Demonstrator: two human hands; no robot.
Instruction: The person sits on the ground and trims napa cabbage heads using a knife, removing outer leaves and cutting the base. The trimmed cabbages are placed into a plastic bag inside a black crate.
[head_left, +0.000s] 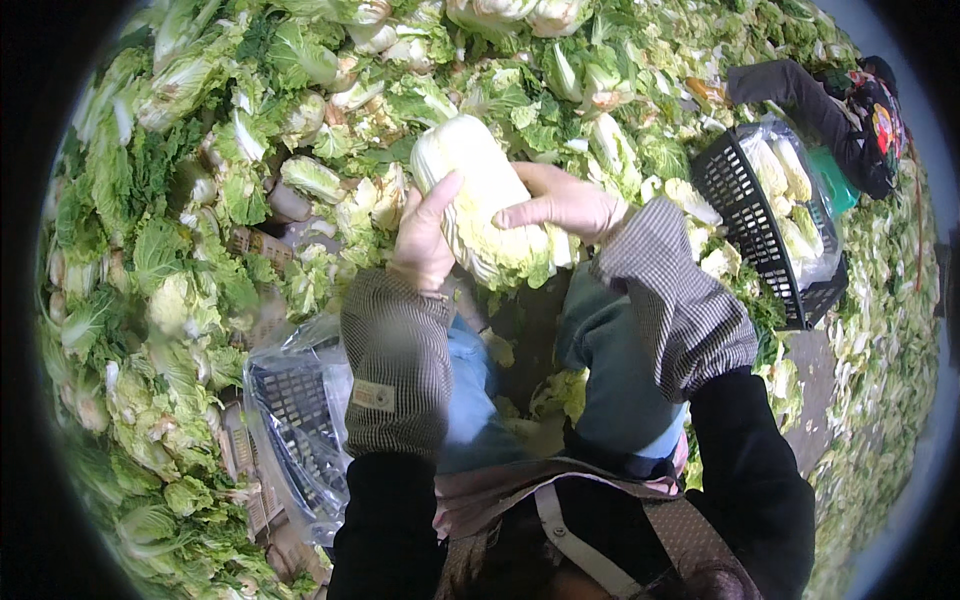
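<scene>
Between my two hands I hold a trimmed napa cabbage (474, 169), pale and tilted, its leafy end toward me. My left hand (424, 238) grips its left side, thumb lying along the leaves. On the other side, my right hand (562, 202) wraps the head with its thumb across the front; the fingers behind are hidden. Loose outer leaves and untrimmed cabbages (311, 178) lie all around beyond the held head. Checked sleeve covers reach down both my forearms.
At my left stands a black plastic crate (296, 409) lined with clear plastic. To the right, another black crate (757, 217) holds several trimmed cabbages (795, 195) in a clear liner. Past it, a person (840, 120) sits low beside a green container (831, 180). Tan plastic crates (247, 457) lie among the leaves.
</scene>
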